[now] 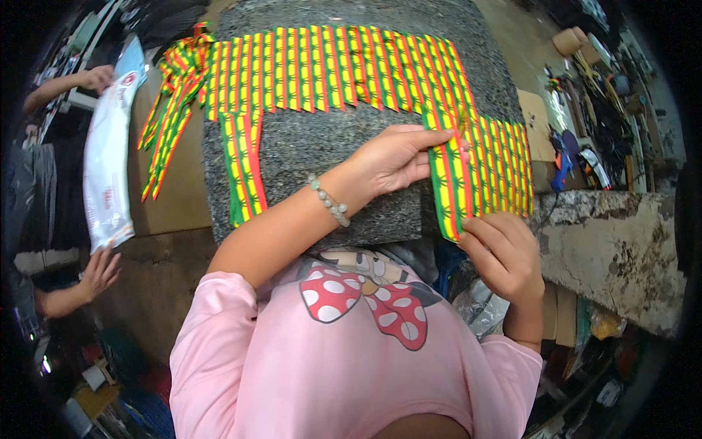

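Red, yellow and green ribbon strips with dark leaf shapes lie side by side in a wide row point(292, 66) on a speckled grey foam block point(329, 135). At the right end a further group of striped ribbons point(504, 164) hangs lower, toward me. My left hand point(402, 157), a beaded bracelet at its wrist, pinches the near ribbon point(446, 175) of that group between thumb and fingers. Lower down, my right hand point(504, 252) grips the same ribbon by its bottom end. Whether one layer or several is in the fingers cannot be made out.
Bunched ribbons point(172, 110) droop off the block's left side. Further left, another person's hands point(99, 274) hold a long white plastic package point(108, 161). At right stand a worn ledge point(614, 256), a blue-handled tool point(563, 161) and tape rolls point(570, 42).
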A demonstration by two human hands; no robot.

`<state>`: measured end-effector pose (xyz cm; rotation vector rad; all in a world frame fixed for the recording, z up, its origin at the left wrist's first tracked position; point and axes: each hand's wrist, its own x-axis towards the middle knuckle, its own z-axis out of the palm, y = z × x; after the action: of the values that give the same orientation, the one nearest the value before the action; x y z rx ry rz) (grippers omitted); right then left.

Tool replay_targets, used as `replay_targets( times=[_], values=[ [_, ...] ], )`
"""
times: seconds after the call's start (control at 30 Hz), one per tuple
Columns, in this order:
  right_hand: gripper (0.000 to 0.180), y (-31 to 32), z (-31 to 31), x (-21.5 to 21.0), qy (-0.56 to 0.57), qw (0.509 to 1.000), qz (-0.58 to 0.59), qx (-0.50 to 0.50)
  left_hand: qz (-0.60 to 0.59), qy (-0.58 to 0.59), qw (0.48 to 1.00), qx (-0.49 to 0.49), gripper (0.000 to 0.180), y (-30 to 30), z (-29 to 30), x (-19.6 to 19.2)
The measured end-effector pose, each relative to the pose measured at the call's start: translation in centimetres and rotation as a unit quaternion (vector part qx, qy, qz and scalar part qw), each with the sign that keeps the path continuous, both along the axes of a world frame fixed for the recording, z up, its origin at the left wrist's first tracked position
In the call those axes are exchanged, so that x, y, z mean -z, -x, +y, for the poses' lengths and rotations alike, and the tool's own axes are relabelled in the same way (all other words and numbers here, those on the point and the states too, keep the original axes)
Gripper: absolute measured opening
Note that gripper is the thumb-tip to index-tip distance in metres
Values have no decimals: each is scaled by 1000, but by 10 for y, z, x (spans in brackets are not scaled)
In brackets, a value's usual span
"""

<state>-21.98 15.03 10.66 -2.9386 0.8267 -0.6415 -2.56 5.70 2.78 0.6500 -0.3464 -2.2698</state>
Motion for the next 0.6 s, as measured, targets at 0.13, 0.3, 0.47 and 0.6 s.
replay_targets(
  times=[0.13,0.3,0.47,0.6],
  values=[
    [25,-18,-1,-6,26,999,-38,-2,35,73,996,-39,29,-26,-4,-12],
    [31,-74,-18,17,46,993,-90,-68,-144,213,957,-135,32,-115,-6,-26],
    [17,-179,-15,70,38,980,-135,-141,-576,305,744,-143,30,-220,17,-23],
    [18,-215,-1,91,19,987,-81,-140,-675,386,606,-170,31,-250,31,11]
  ],
)
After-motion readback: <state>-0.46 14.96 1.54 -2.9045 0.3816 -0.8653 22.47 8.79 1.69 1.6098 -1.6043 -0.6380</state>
